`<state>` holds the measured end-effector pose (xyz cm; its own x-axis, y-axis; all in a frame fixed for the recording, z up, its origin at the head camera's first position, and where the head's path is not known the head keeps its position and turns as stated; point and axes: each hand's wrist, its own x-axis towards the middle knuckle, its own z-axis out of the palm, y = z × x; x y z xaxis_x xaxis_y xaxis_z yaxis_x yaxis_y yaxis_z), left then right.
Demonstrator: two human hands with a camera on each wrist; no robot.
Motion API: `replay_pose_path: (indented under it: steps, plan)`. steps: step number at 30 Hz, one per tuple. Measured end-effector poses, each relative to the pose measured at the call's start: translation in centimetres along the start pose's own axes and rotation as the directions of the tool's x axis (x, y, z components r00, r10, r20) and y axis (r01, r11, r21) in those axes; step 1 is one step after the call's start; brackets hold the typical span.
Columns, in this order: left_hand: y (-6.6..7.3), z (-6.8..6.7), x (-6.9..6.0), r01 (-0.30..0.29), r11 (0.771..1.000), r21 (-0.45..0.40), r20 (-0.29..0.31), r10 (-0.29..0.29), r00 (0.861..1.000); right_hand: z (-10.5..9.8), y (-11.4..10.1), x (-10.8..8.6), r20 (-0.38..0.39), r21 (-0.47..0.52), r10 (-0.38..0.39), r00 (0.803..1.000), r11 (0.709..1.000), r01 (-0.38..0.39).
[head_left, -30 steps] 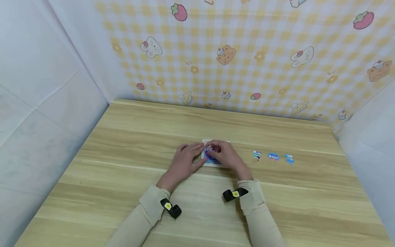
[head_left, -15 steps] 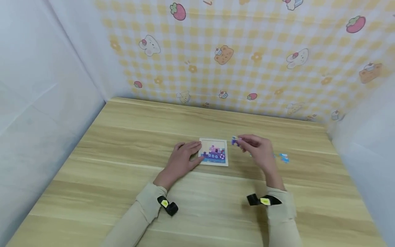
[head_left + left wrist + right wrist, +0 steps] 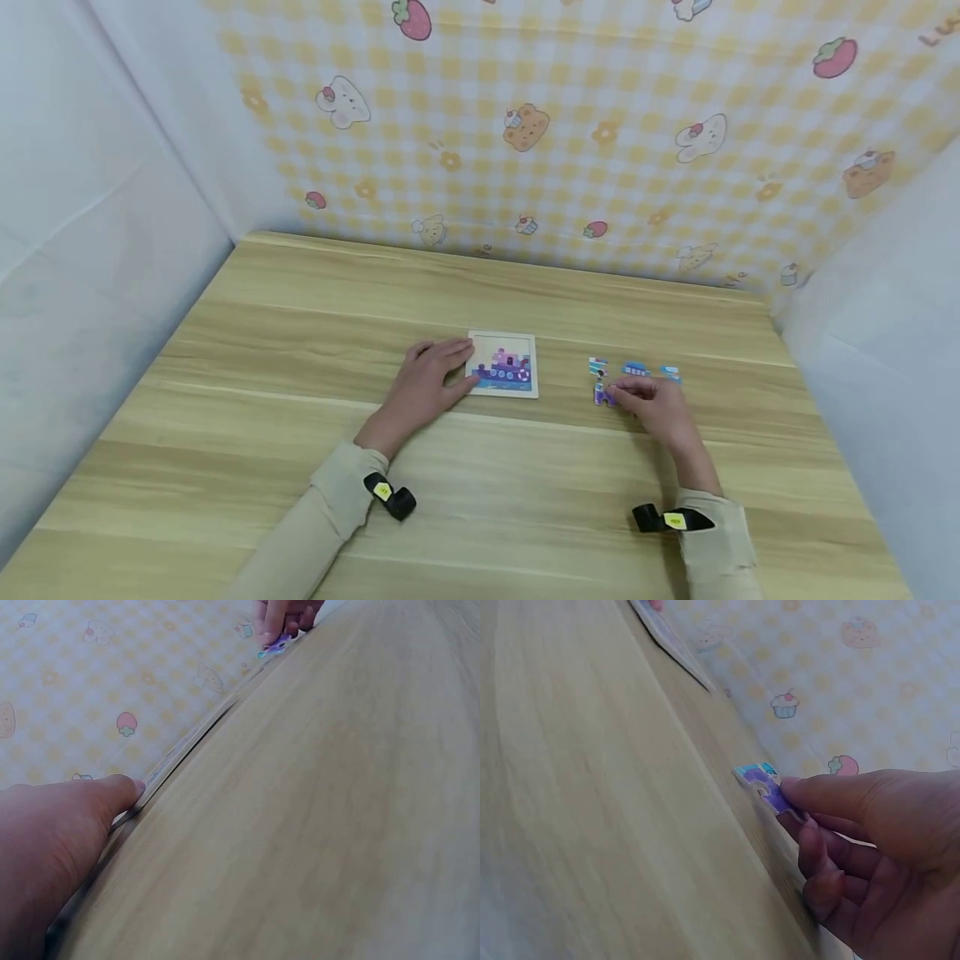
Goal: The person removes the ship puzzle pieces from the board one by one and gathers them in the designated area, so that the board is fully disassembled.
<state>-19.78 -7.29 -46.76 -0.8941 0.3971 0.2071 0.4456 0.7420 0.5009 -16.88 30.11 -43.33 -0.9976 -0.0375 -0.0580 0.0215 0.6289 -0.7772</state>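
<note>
A square puzzle frame [image 3: 501, 393] lies on the table, with a pink and purple ship picture in its lower part. The left hand [image 3: 422, 387] rests at the frame's left edge, fingers and thumb extended; its thumb touches the edge in the left wrist view. To the right, the right hand [image 3: 660, 408] pinches a purple puzzle piece [image 3: 769, 789] between thumb and fingers, low over the table. Just behind it lie a striped piece [image 3: 597, 365], a blue piece [image 3: 634, 368] and a blue and white piece [image 3: 671, 372], the last partly hidden by the hand.
The wooden table [image 3: 480, 517] reaches back to a yellow checked cloth [image 3: 480, 167] with cartoon prints. White cloth hangs at the left [image 3: 97, 208] and at the right [image 3: 892, 275]. A black band circles each sleeve cuff.
The right hand has moved from the frame to the right with the purple piece, down beside the loose pieces. The left hand stays at the frame. The head view has shifted slightly.
</note>
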Motion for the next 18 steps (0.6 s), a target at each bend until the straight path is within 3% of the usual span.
replay_pose_path:
  steps: [10, 18]
  plan:
    - [-0.2, 0.1, 0.1, -0.025, 1.0, 0.001, -0.002, 0.025, 1.0, 0.5, 0.7, 0.9, 0.0, -0.053, -0.025, 1.0, 0.998, 0.025]
    - [-0.3, 0.3, 0.1, -0.011, 1.0, 0.009, 0.0, 0.011, 1.0, 0.3, 0.9, 1.2, 0.033, 0.014, -0.034, 0.999, 0.999, 0.034]
